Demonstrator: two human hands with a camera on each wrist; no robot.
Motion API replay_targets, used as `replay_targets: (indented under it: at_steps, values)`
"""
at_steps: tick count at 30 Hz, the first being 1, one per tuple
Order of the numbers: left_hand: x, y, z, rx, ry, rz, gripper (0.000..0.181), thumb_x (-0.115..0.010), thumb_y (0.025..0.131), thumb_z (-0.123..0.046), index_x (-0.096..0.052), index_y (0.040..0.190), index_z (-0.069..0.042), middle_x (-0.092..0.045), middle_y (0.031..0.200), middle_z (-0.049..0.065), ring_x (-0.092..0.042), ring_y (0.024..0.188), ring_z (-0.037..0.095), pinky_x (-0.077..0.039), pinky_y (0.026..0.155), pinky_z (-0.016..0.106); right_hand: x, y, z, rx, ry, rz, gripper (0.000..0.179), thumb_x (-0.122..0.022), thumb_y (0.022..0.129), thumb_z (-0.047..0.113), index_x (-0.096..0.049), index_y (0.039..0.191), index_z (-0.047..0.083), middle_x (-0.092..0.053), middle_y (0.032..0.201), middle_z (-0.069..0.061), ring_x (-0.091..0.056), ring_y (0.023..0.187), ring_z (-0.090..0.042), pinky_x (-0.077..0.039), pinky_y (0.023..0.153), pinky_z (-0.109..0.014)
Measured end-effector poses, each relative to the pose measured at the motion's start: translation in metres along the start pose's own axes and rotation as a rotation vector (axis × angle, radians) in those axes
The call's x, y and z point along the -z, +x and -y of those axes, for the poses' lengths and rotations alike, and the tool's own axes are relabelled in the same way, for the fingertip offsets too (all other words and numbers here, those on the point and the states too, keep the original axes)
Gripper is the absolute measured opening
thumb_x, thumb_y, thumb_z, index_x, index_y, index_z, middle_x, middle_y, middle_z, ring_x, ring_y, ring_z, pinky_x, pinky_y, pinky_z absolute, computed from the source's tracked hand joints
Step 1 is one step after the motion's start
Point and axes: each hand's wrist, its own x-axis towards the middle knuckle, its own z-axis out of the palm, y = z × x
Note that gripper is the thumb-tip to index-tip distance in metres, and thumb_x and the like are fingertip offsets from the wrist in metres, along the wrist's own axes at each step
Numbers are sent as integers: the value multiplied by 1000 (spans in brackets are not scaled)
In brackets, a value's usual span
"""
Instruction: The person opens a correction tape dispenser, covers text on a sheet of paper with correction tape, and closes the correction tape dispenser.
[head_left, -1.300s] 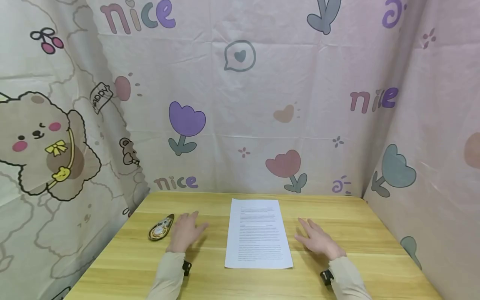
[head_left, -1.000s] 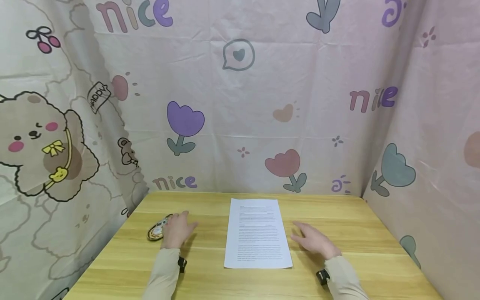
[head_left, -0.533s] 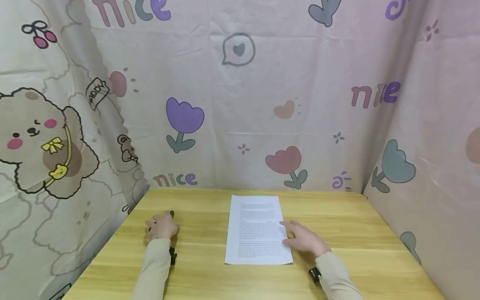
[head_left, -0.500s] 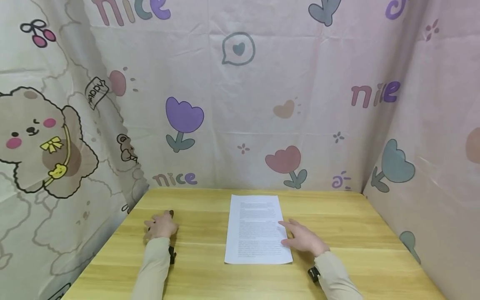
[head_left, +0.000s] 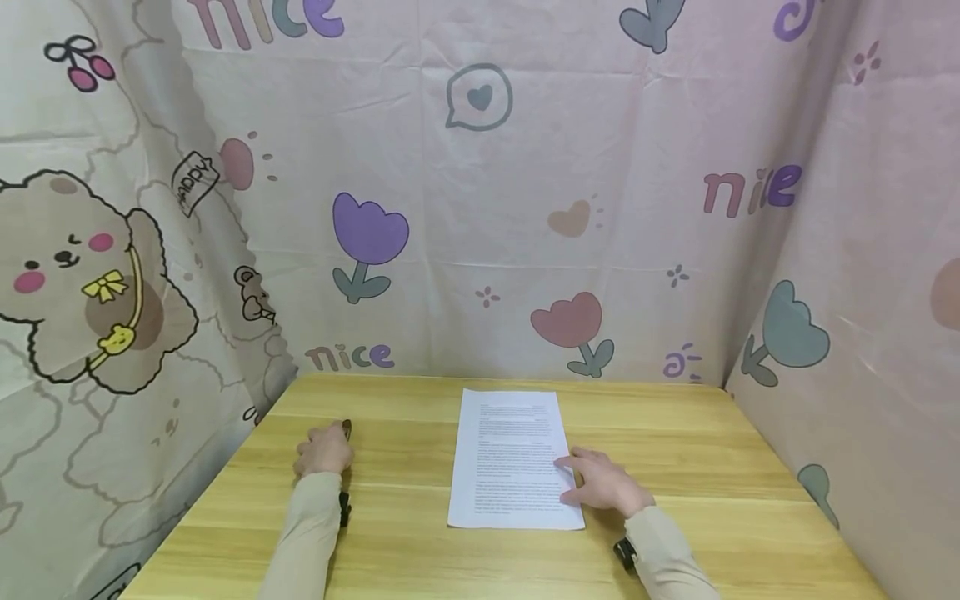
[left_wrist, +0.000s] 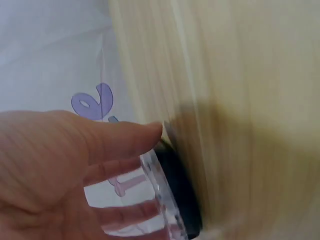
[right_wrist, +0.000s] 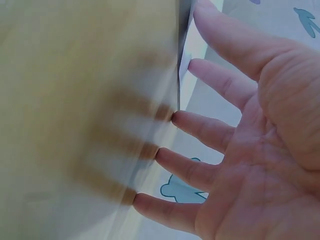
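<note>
My left hand (head_left: 325,452) grips a teardrop-shaped correction tape (left_wrist: 172,187) at the left of the table; in the head view only its dark tip (head_left: 347,428) shows past the fingers. The left wrist view shows its clear and black casing between my thumb and fingers, on or close to the wood. A white printed sheet of paper (head_left: 517,458) lies flat in the middle. Over its right edge reaches my right hand (head_left: 603,482), fingers spread and fairly straight. In the right wrist view, thumb and index fingertips meet the paper's edge (right_wrist: 184,65), and the other fingertips touch the table.
The wooden table (head_left: 405,550) ends at the back against a patterned cloth (head_left: 465,217). More cloth hangs at the left and right sides. A small black wrist camera (head_left: 625,552) sits at my right wrist.
My left hand has moved left over the correction tape and its fingers have closed round it. My right hand has moved left from the bare wood onto the paper's right edge.
</note>
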Motion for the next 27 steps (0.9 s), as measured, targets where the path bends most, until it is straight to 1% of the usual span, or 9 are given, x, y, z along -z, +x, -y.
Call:
replay_targets:
  at_steps: [6, 9, 13, 16, 19, 21, 23, 25, 27]
  values:
    - [-7, -1, -6, -76, 54, -24, 54, -53, 92, -7, -40, 144, 1, -43, 128, 46, -43, 110, 66, -40, 87, 74, 1, 2, -1, 2, 23, -2, 58, -74, 85, 33, -56, 136, 14, -37, 152, -27, -37, 135, -52, -29, 99, -81]
    - [-10, -3, -12, -102, 59, -27, 58, -61, 86, -11, -44, 140, 3, -46, 124, 45, -47, 105, 63, -43, 83, 71, 0, 3, -2, 11, 49, 4, 60, -70, 89, 35, -49, 141, 13, -32, 153, -29, -37, 135, -53, -30, 99, -80]
    - [-14, -7, -20, -132, 55, -38, 63, -69, 81, -18, -47, 137, 4, -48, 119, 44, -52, 99, 59, -47, 79, 69, -2, 4, -2, 20, 84, 0, 65, -69, 90, 33, -44, 146, 11, -30, 153, -31, -36, 136, -54, -30, 102, -78]
    - [-16, -9, -25, -150, 43, -47, 70, -71, 81, -21, -43, 141, 3, -45, 121, 44, -52, 100, 59, -48, 78, 70, -3, 6, 0, 40, 86, -45, 64, -68, 91, 30, -43, 147, 9, -35, 152, -28, -37, 137, -50, -32, 107, -71]
    - [-19, -9, -32, -187, 28, -43, 77, -70, 81, -23, -37, 146, 3, -41, 128, 45, -51, 102, 61, -49, 77, 70, -6, 9, 5, 74, 63, -127, 58, -68, 92, 27, -49, 143, 8, -45, 147, -24, -43, 134, -44, -36, 110, -63]
    - [-22, -8, -37, -245, 17, -28, 79, -68, 83, -24, -33, 148, 4, -41, 133, 44, -50, 107, 60, -49, 82, 70, -7, 12, 9, 97, 46, -177, 51, -68, 92, 26, -54, 137, 7, -53, 141, -20, -49, 131, -40, -39, 109, -59]
    - [-26, -7, -42, -299, -12, -2, 78, -63, 86, -26, -31, 150, 5, -41, 139, 40, -49, 115, 59, -47, 91, 68, -7, 14, 14, 128, 40, -209, 44, -68, 91, 25, -60, 131, 6, -59, 135, -18, -54, 126, -38, -42, 107, -57]
    - [-29, -6, -47, -345, -44, 8, 75, -60, 88, -27, -32, 149, 5, -44, 142, 36, -49, 121, 54, -44, 99, 65, -9, 17, 19, 159, 48, -228, 39, -69, 91, 24, -63, 126, 6, -63, 130, -16, -57, 122, -37, -45, 105, -56]
    - [-32, -5, -53, -374, -90, 11, 73, -58, 88, -27, -34, 149, 5, -47, 142, 33, -53, 121, 48, -44, 103, 60, -10, 20, 24, 174, 52, -236, 36, -68, 91, 24, -65, 123, 6, -65, 127, -14, -59, 120, -36, -47, 102, -55]
